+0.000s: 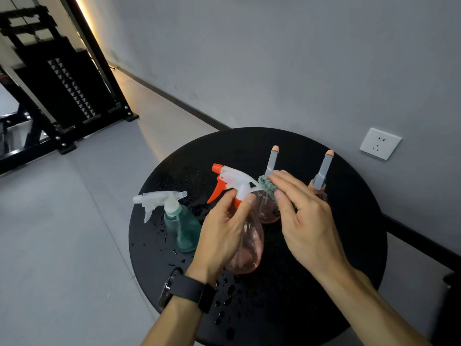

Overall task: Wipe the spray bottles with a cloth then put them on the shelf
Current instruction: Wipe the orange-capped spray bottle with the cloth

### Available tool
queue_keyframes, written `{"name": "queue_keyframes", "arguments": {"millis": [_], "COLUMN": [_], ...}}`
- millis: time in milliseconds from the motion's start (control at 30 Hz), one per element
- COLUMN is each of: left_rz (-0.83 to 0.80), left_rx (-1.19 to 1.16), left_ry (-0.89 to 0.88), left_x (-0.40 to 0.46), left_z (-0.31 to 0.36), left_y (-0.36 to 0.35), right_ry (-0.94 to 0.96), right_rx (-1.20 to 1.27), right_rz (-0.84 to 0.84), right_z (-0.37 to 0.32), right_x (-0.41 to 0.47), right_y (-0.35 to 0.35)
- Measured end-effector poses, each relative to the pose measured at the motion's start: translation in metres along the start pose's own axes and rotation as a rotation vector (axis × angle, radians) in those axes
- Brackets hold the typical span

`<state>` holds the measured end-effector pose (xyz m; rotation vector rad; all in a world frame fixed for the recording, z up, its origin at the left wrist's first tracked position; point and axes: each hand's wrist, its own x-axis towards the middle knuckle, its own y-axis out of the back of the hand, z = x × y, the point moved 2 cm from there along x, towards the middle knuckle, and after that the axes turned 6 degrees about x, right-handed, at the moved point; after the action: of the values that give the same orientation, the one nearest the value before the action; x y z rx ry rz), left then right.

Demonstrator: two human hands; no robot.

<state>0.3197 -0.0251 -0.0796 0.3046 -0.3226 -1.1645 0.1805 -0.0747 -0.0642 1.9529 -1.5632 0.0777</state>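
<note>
Over a wet black table (324, 283), our left hand (222, 236) grips the pink spray bottle (249, 243) at its neck — light, smooth plastic, probably slippery. Our right hand (304, 218) pinches a green cloth (267, 185) against the sprayer (contact partly hidden).

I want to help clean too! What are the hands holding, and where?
Left hand grips the pink spray bottle at its neck; right hand pinches a green cloth in its fingertips.
</note>
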Motion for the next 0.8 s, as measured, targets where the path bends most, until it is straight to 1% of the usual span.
{"name": "queue_keyframes", "arguments": {"millis": [167, 267, 400, 567, 800], "left_rz": [0.065, 0.044, 0.052, 0.084, 0.208], "left_rx": [0.116, 0.135, 0.252, 0.258, 0.256], "left_ry": [-0.010, 0.019, 0.026, 0.073, 0.104], "left_x": [0.009, 0.011, 0.012, 0.015, 0.021], "left_z": [-0.010, -0.014, -0.018, -0.023, -0.031], "left_y": [0.004, 0.005, 0.005, 0.003, 0.006], "right_ry": [-0.004, -0.016, -0.029, -0.030, 0.011], "right_rx": [0.007, 0.015, 0.021, 0.022, 0.002], "right_rz": [0.041, 0.045, 0.060, 0.063, 0.049], "right_z": [0.002, 0.003, 0.004, 0.005, 0.006], "right_x": [0.001, 0.000, 0.000, 0.000, -0.002], "right_y": [0.004, 0.006, 0.008, 0.010, 0.010]}}
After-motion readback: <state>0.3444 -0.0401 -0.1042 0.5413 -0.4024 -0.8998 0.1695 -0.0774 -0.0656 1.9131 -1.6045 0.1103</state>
